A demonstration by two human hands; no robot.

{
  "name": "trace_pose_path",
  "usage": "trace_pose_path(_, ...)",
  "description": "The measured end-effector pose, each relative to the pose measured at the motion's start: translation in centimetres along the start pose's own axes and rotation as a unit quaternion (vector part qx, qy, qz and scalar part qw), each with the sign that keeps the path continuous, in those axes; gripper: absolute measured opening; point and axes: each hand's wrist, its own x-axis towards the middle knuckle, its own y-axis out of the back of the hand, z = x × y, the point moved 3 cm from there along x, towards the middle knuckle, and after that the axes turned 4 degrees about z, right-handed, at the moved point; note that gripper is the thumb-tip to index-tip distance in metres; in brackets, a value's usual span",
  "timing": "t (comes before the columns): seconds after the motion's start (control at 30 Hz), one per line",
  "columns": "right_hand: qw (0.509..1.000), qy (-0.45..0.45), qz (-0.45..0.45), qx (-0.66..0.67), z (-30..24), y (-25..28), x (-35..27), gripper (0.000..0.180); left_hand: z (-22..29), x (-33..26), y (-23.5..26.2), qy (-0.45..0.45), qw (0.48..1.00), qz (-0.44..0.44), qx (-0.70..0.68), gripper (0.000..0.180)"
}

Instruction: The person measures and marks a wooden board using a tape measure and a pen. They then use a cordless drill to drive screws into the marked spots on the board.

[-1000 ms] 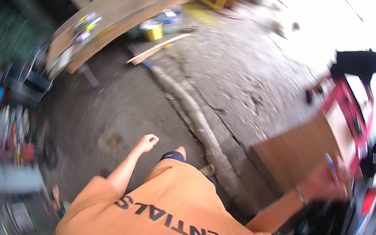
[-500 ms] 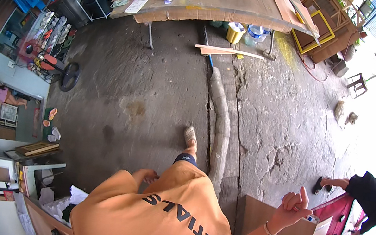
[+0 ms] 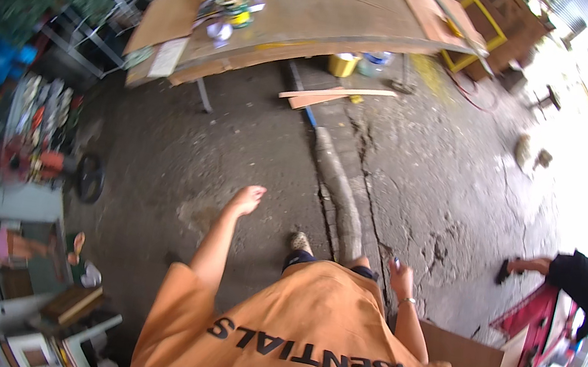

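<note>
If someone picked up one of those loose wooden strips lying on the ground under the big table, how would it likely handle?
The wooden strips look long, thin and flat, so one would probably feel light and flex a little if lifted by one end. Lying flat on the rough concrete floor, they seem unlikely to roll. Pushed, one would more likely drag and pivot than slide cleanly.

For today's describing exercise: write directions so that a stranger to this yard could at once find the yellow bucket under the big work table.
Start at the long plywood work table across the top of the head view. Look beneath its front edge, right of the metal leg, where things stand on the concrete. The yellow bucket is the small bright tub there, left of a clear water bottle and above the loose wooden strips on the ground.
</note>
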Motion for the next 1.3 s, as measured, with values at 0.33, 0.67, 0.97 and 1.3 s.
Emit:
trace_pose_path(0.33,0.945,-0.289,-0.139,-0.058,21.2,-6.6,-12.2,0.051,-14.6,-10.8,-6.3,0.225,0.928,0.05,0.291,0.036)
trace_pose_path(0.67,0.982,-0.143,-0.119,-0.024,18.5,2.9,27.0,0.054,3.5,7.2,-21.7,0.053,0.99,0.063,0.112,0.023)
trace_pose_path(0.97,0.973,-0.097,0.158,0.14,15.2,25.3,51.9,0.042,36.5,34.4,-34.7,-0.163,0.985,-0.043,-0.037,0.029)
trace_pose_path(1.3,0.954,-0.287,0.066,0.059,31.7,26.2,47.8,0.046,55.0,43.0,-64.5,-0.039,0.92,-0.367,0.134,0.028)
